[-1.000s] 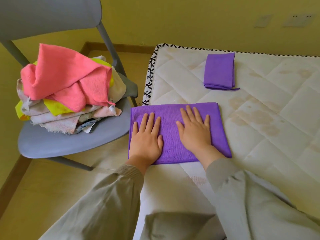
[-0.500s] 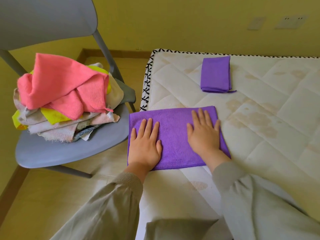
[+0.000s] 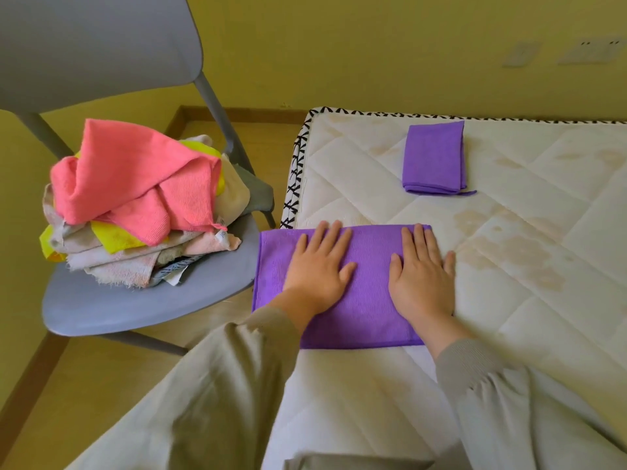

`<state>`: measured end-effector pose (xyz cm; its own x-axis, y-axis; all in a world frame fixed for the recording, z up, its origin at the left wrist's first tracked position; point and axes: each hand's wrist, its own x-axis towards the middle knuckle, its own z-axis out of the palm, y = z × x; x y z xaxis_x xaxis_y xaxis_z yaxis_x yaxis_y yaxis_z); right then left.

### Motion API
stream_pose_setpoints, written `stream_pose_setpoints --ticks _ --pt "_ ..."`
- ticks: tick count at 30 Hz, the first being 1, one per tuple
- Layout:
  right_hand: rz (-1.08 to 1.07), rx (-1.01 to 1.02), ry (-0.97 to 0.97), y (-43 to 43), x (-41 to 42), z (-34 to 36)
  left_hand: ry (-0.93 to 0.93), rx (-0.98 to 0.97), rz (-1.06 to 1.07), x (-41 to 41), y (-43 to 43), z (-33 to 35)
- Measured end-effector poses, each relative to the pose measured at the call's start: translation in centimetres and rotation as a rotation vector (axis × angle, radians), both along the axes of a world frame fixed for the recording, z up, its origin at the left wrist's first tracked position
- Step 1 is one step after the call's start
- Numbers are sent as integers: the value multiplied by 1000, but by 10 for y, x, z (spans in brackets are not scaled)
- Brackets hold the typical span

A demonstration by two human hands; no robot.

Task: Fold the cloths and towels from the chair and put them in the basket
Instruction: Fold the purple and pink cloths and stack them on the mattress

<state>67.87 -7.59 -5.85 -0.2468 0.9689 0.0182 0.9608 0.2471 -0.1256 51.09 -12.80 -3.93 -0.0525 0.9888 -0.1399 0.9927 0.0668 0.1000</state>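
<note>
Hands both flat, fingers straight, left hand (image 3: 317, 271) and right hand (image 3: 422, 274) pressing the purple cloth (image 3: 368, 293) on the mattress (image 3: 529, 266)

Stained quilted mattress (image 3: 543, 300); yellow wall (image 3: 339, 56) behind; two wall plates (image 3: 520, 54); wooden floor (image 3: 84, 385).

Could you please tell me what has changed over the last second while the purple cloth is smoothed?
The right hand slid rightward across the purple cloth to its right edge, little finger now on the mattress. The left hand slid forward, fingertips reaching the far edge. Both stay flat; nothing gripped or released. The folded purple cloth and the pile on the chair are unchanged.
</note>
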Motion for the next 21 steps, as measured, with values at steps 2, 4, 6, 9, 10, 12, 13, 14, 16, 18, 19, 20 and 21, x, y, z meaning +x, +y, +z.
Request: stream_pose_setpoints --ticks 2,4,6,9,10,12,13,14,16,18,19,20,21 --pt "13 -14 -8 2 0 1 28 6 51 -25 -10 -9" --pt "16 -17 0 4 0 2 28 6 107 -40 -16 -9" --pt "18 -35 4 2 0 3 35 13 185 -47 -21 -6" --pt "33 -65 12 4 0 5 67 -5 269 -57 -29 -3" --pt "37 -88 9 5 0 7 73 -5 296 -58 -32 -2" --pt "11 -125 33 7 1 10 18 51 322 -51 -39 4" --pt "-35 -125 74 7 1 13 -32 89 289 -43 -43 8" --pt "-102 -111 127 6 2 19 -67 109 222 -32 -47 11" --pt "-237 -62 182 4 5 28 -83 90 88 -6 -57 11" --pt "-297 -53 173 3 8 36 -75 18 84 16 -64 5" --pt "-326 -87 203 5 10 37 -63 -15 116 22 -65 1" --pt "-362 -140 265 8 12 38 -47 -31 142 26 -66 -3" --pt "-395 -208 344 11 14 38 -34 -33 156 28 -65 -4"
